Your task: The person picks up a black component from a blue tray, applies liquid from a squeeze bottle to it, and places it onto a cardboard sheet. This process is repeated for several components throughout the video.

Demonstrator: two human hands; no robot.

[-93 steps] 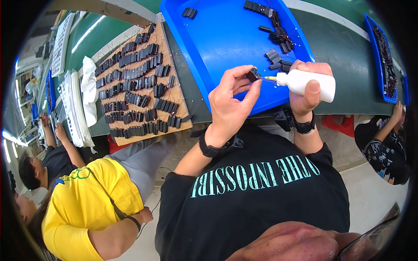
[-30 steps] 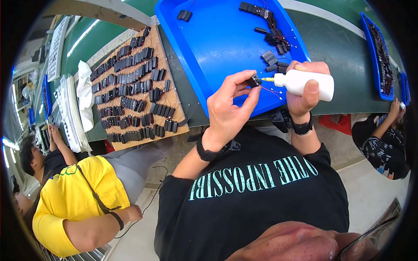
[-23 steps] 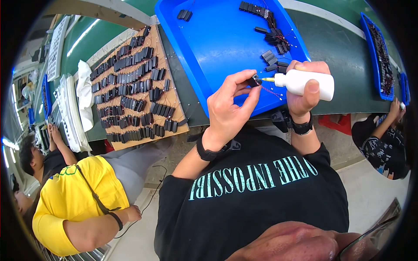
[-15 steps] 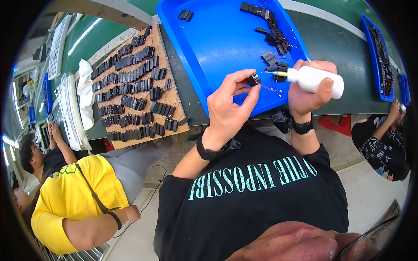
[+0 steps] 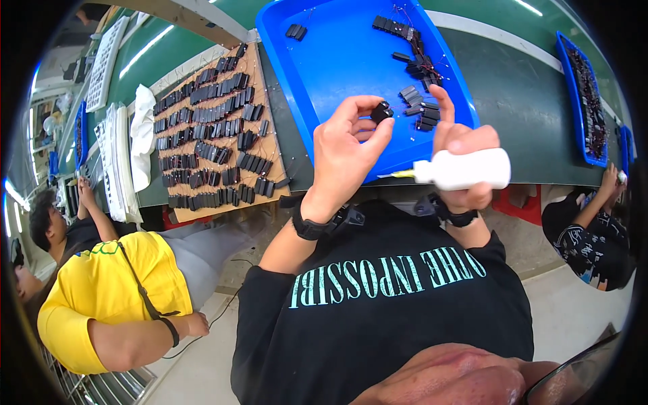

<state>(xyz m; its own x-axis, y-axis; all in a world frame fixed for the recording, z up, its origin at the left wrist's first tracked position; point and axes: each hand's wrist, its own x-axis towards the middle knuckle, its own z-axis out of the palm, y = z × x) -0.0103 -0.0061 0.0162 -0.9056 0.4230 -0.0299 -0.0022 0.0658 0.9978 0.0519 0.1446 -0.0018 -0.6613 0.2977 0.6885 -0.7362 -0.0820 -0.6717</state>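
My left hand (image 5: 347,145) pinches a small black block-shaped part (image 5: 382,111) between thumb and fingertips, above the near edge of a blue tray (image 5: 324,67). In my right hand (image 5: 466,143) lies a white squeeze bottle (image 5: 472,169), tilted sideways, its thin yellowish nozzle pointing left below the part. The nozzle is apart from the part. My right index finger stretches up and away from the bottle toward the tray. Inside the tray, beyond both hands, several black parts with thin wires (image 5: 420,67) lie in a loose line on the right side.
Left of the tray, a brown board (image 5: 278,162) carries rows of similar black parts. Another blue tray (image 5: 582,101) with dark wired parts stands at far right. A person in a yellow shirt (image 5: 115,290) sits close on the left; another person (image 5: 590,229) is at the right.
My right hand has lowered the bottle toward me, drawing its nozzle away from the part, and its index finger has stretched out. My left hand has turned the black part.
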